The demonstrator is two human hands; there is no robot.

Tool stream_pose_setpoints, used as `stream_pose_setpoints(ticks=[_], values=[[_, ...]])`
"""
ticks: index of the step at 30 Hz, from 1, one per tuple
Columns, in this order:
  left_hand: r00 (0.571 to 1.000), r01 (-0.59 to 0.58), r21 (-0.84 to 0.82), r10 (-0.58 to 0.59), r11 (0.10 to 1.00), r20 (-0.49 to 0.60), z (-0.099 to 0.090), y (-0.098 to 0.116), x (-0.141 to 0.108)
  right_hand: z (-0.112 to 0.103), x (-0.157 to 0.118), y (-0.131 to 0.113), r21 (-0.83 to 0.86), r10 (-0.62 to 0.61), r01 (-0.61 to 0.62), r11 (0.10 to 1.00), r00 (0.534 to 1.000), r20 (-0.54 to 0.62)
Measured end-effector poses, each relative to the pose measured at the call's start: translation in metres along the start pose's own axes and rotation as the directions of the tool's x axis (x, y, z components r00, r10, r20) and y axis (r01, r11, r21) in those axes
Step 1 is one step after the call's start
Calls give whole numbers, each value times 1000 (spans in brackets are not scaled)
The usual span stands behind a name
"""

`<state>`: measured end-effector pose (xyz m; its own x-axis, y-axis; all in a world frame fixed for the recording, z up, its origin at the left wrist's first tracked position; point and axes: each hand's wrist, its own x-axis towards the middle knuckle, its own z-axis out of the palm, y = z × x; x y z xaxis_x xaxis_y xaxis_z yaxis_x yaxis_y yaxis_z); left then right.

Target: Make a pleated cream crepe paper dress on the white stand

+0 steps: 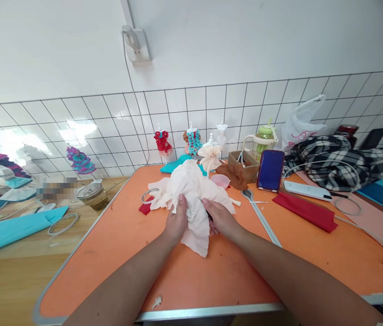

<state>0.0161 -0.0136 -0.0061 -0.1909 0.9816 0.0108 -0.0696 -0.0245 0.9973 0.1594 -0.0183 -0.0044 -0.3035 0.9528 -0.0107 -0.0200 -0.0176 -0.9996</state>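
Observation:
A bundle of thin, crumpled white crepe paper (pixel 191 185) stands between my two hands over the orange table. My left hand (pixel 177 217) is closed on its left side, thumb on top. My right hand (pixel 221 218) grips the right side, thumb pressed in near the middle. Something small and dark shows by the right thumb, too hidden to name. One loose flap of the paper hangs down below the hands. Behind the bundle are a cream paper flower (pixel 211 156) and teal paper (pixel 174 164). A tape roll (pixel 150 195) lies to its left, partly covered.
Mini dress forms, one with red flowers (pixel 163 141), line the tiled wall. To the right are a cardboard box (pixel 246 166), phone (pixel 270 170), scissors (pixel 261 217), folded red paper (pixel 305 212) and a cup (pixel 265 140). A glass jar (pixel 93 195) stands left on the wooden table.

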Motion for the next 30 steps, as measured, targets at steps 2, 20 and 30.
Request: stream_pose_setpoints(ticks=[2,20,30], values=[[1000,-15,-4,16,1000,16,3,-1,-3,-1,0,1,-17,-9,8,1000,999,-35],[728,373,-402,4,836,685,-3,-10,13,-8,5,0,-59,-235,229,972,960,-153],[720,388,-394,-8,833,694,-10,-2,30,-8,2,-4,-122,-190,183,975,981,-47]])
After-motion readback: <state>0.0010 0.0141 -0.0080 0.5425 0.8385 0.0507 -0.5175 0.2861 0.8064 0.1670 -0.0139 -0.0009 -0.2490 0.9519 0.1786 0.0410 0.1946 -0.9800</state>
